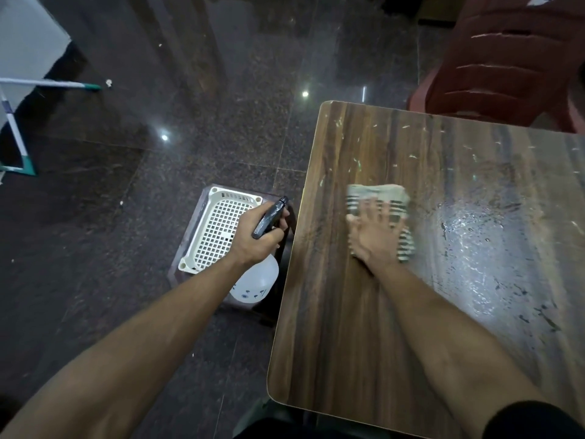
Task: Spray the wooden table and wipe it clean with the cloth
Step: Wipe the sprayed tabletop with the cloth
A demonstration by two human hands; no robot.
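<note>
Across the dark polished stone floor point(190, 122), two small ceiling lights are seen reflected. On the right of the view, a wooden table point(364, 327) with rounded corners and a pale edge band is seen from above; its grain runs away from the viewer, and pale flecks and scratches are scattered over its far half. A wide wet patch point(481, 248) glistens on the right part of the top. Beyond the far edge of the table, a dark red plastic chair point(506, 58) is partly in view. At the far left, a white and teal metal frame point(19, 147) stands on the floor. Just left of the table, a low dark stool point(186, 248) carries a white plastic basket point(218, 229) with a grid of holes.

A white spray bottle point(256, 283) with a black trigger head is held beside the table, over the stool. Small blue marks are printed on its body, but no writing can be read. The bottle's neck is wrapped by the left hand point(256, 236), with the fingers curled shut around it under the black head.

A striped cloth point(380, 194), pale with dark bands, lies bunched on the table top, left of the wet patch. It is pressed flat to the wood by the right hand point(376, 236), whose fingers are spread wide over it; the hand and cloth are blurred. A black sleeve edge point(531, 423) shows at the lower right corner.
</note>
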